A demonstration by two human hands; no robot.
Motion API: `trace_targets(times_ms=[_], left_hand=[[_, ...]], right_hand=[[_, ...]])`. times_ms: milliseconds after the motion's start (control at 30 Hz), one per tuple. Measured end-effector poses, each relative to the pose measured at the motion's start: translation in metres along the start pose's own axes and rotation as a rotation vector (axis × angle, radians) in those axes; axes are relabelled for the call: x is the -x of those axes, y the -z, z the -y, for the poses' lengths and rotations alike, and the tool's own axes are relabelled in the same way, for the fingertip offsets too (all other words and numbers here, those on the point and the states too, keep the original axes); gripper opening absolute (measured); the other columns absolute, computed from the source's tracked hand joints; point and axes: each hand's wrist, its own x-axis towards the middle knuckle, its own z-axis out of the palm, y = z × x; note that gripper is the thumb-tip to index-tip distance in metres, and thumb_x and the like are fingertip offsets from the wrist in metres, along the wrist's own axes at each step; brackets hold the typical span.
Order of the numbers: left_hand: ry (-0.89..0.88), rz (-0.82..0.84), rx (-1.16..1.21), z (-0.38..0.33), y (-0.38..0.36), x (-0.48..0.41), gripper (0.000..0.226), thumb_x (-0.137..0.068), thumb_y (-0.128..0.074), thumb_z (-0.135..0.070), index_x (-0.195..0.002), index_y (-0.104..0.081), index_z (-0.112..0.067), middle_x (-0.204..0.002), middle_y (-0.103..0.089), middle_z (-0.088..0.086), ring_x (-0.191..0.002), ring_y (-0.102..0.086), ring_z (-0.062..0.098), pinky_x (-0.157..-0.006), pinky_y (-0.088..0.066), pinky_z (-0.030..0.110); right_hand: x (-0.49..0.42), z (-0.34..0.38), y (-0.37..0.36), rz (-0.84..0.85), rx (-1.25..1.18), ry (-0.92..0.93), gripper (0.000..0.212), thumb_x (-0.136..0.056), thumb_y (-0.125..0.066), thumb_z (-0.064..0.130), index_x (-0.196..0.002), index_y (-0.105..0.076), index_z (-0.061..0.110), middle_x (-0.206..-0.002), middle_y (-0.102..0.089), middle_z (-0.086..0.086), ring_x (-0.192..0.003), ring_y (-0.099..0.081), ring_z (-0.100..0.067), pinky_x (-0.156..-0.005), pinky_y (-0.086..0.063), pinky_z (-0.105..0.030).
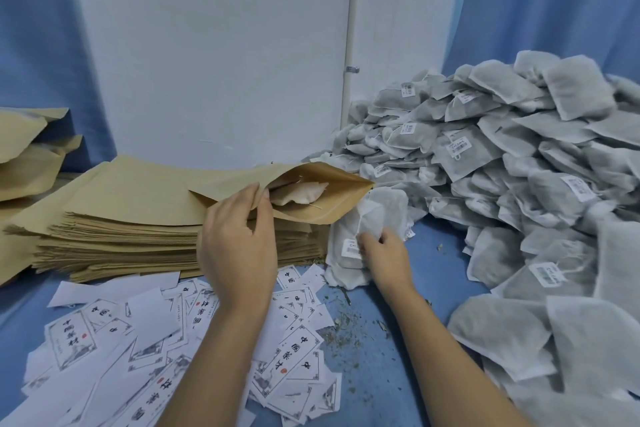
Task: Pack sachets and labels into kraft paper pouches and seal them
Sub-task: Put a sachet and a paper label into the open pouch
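Kraft pouch [332, 210] lying atop the stack of flat pouches [138, 229], near lip pinched between thumb and fingers of left hand [239, 243], mouth gaping, pale sachet [298, 192] inside. Right hand [384, 253] low beside the stack, fingers curled on a grey sachet [379, 206]. Printed labels [298, 360] scattered beneath both forearms.

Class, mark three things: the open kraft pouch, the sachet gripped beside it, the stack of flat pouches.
open kraft pouch [332, 210], head view, front wall near the mouth.
gripped sachet [375, 208], head view, its upper face.
stack of flat pouches [138, 192], head view, top sheet.
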Motion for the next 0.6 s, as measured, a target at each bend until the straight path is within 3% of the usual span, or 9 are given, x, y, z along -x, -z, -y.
trace_targets(times_ms=[33,100,200,300,400,433,500,600], left_hand=[[-0.002,0.004,-0.005,0.0,0.0,-0.001,0.03,-0.093,-0.053,-0.033,-0.11,-0.071,-0.017,-0.107,-0.07,-0.007,-0.103,-0.051,0.006,-0.081,-0.036,0.022],[-0.003,0.027,-0.029,0.001,0.0,-0.002,0.031,-0.093,-0.051,-0.034,-0.111,-0.071,-0.017,-0.108,-0.07,-0.007,-0.104,-0.051,0.007,-0.08,-0.037,0.024],[0.009,0.078,-0.065,0.005,0.0,-0.004,0.032,-0.094,-0.05,-0.035,-0.114,-0.069,-0.019,-0.112,-0.068,-0.007,-0.108,-0.053,0.01,-0.081,-0.038,0.026],[0.059,0.11,-0.078,0.009,0.0,-0.007,0.033,-0.095,-0.049,-0.038,-0.118,-0.066,-0.022,-0.118,-0.065,-0.008,-0.112,-0.053,0.011,-0.08,-0.036,0.025],[0.098,0.144,-0.085,0.013,0.001,-0.008,0.033,-0.096,-0.048,-0.039,-0.12,-0.065,-0.024,-0.121,-0.064,-0.008,-0.114,-0.055,0.014,-0.079,-0.037,0.025],[0.104,0.152,-0.092,0.015,0.001,-0.009,0.033,-0.096,-0.048,-0.039,-0.12,-0.065,-0.024,-0.121,-0.064,-0.008,-0.114,-0.055,0.014,-0.079,-0.037,0.025],[0.108,0.155,-0.101,0.016,0.002,-0.009,0.033,-0.096,-0.048,-0.038,-0.12,-0.065,-0.023,-0.12,-0.065,-0.007,-0.114,-0.055,0.016,-0.078,-0.037,0.026],[0.108,0.154,-0.101,0.016,0.002,-0.009,0.033,-0.096,-0.048,-0.038,-0.119,-0.066,-0.023,-0.12,-0.065,-0.007,-0.114,-0.055,0.015,-0.079,-0.038,0.027]], right_hand=[[-0.002,-0.001,-0.003,0.033,0.101,-0.012,0.021,-0.084,-0.051,0.03,-0.07,-0.05,0.014,-0.085,-0.055,-0.003,-0.094,-0.048,-0.026,-0.081,-0.039,-0.037],[-0.004,-0.003,-0.006,0.12,0.399,-0.113,0.035,-0.083,-0.043,0.043,-0.098,-0.059,0.016,-0.12,-0.052,-0.006,-0.123,-0.036,-0.029,-0.103,-0.029,-0.045],[-0.004,-0.001,-0.006,0.187,0.51,-0.17,0.049,-0.082,-0.041,0.05,-0.12,-0.045,0.021,-0.133,-0.045,-0.007,-0.126,-0.034,-0.03,-0.107,-0.021,-0.049],[-0.004,0.007,-0.006,0.169,0.515,-0.16,0.057,-0.078,-0.054,0.047,-0.126,-0.036,0.021,-0.13,-0.046,-0.007,-0.124,-0.036,-0.029,-0.102,-0.024,-0.045],[-0.007,0.013,-0.001,0.165,0.281,-0.165,0.06,-0.075,-0.067,0.029,-0.124,-0.033,0.019,-0.122,-0.049,-0.008,-0.114,-0.043,-0.029,-0.095,-0.036,-0.041],[-0.007,0.014,0.002,0.187,0.176,-0.138,0.06,-0.075,-0.067,0.022,-0.122,-0.03,0.02,-0.118,-0.051,-0.009,-0.103,-0.049,-0.026,-0.085,-0.042,-0.037],[-0.007,0.018,0.011,0.235,0.078,-0.077,0.064,-0.078,-0.065,0.014,-0.127,-0.024,0.022,-0.106,-0.053,-0.008,-0.08,-0.05,-0.015,-0.061,-0.038,-0.028],[-0.011,0.021,0.023,0.358,0.13,-0.033,0.069,-0.081,-0.065,0.008,-0.135,-0.026,0.027,-0.095,-0.049,-0.005,-0.066,-0.048,-0.012,-0.05,-0.037,-0.023]])
